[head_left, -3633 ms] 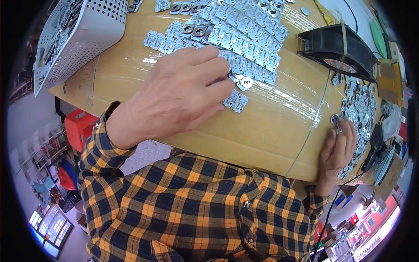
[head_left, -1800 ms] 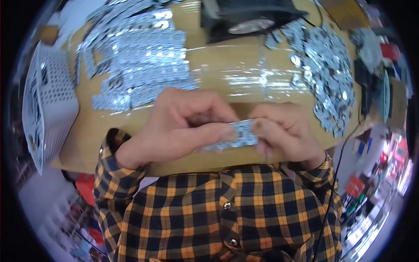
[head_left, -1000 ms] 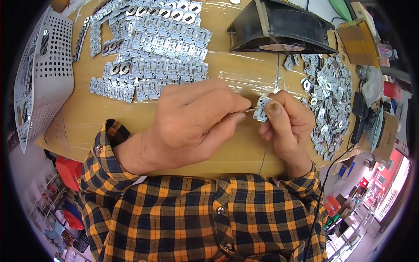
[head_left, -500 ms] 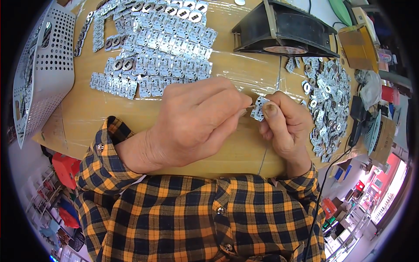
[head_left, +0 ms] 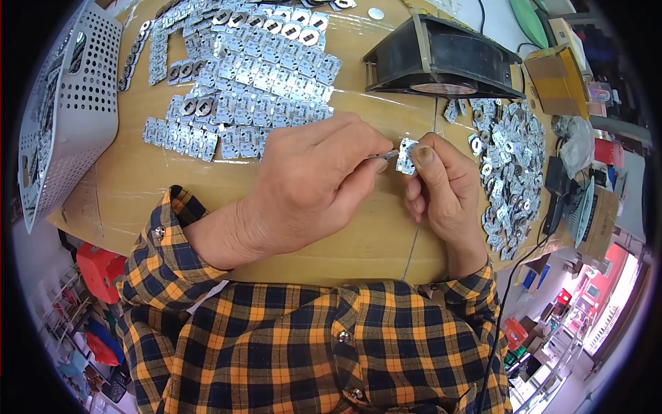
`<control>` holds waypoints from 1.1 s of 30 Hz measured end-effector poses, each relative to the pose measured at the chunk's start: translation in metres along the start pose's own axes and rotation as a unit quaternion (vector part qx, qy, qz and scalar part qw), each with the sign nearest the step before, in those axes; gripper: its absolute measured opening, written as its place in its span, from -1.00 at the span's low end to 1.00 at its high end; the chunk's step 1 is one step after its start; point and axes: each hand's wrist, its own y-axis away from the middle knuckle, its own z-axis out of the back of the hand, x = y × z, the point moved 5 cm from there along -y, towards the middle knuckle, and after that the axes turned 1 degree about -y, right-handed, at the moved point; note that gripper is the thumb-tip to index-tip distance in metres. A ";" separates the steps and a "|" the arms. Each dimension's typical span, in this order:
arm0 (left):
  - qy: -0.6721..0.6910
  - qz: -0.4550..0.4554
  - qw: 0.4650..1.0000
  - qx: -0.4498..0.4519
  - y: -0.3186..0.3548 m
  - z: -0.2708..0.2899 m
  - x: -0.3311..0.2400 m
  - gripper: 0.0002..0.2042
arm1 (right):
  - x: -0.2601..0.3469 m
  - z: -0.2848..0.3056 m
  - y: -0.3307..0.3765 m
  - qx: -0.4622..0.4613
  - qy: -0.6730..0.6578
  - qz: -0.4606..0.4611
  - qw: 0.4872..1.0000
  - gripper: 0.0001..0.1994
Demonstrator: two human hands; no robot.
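Note:
My right hand [head_left: 447, 186] pinches a small silvery circuit board [head_left: 405, 159] between thumb and forefinger, with the other fingers curled beneath. My left hand [head_left: 303, 183] is closed, its thumb and forefinger gripping a thin grey piece [head_left: 388, 155] seen nearly edge-on. That piece points at the board's left edge; whether the two touch I cannot tell. Both hands are raised over the near middle of the table. Beyond my left hand lie rows of joined circuit boards [head_left: 272, 72], some bearing round metal parts. Right of my right hand is a heap of loose small boards [head_left: 510, 165].
A black box-shaped fan [head_left: 448, 55] stands at the far side of the tan table [head_left: 324, 255]. On the left is a white perforated basket [head_left: 93, 90] with boards in it. Cardboard boxes [head_left: 558, 79] and a black cable [head_left: 514, 276] are at the right.
Both hands have shifted slightly away from me, the right one also a little left. More of the thin piece shows at my left fingertips. The view has moved slightly.

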 end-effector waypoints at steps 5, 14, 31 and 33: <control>0.000 -0.009 1.000 -0.005 0.000 0.002 0.000 -0.81 | 0.004 0.001 -0.001 -0.012 0.018 0.013 1.000 -0.72; -0.019 -0.005 1.000 0.001 -0.002 -0.001 -0.001 -0.81 | 0.008 0.003 -0.003 0.031 0.060 0.023 0.997 -0.73; 0.004 0.021 1.000 -0.019 -0.002 -0.001 0.005 -0.83 | 0.010 0.004 -0.013 0.020 0.080 0.005 0.997 -0.68; 0.018 0.023 0.999 -0.015 -0.003 0.000 0.006 -0.83 | 0.009 0.006 -0.014 0.029 0.063 -0.009 0.998 -0.68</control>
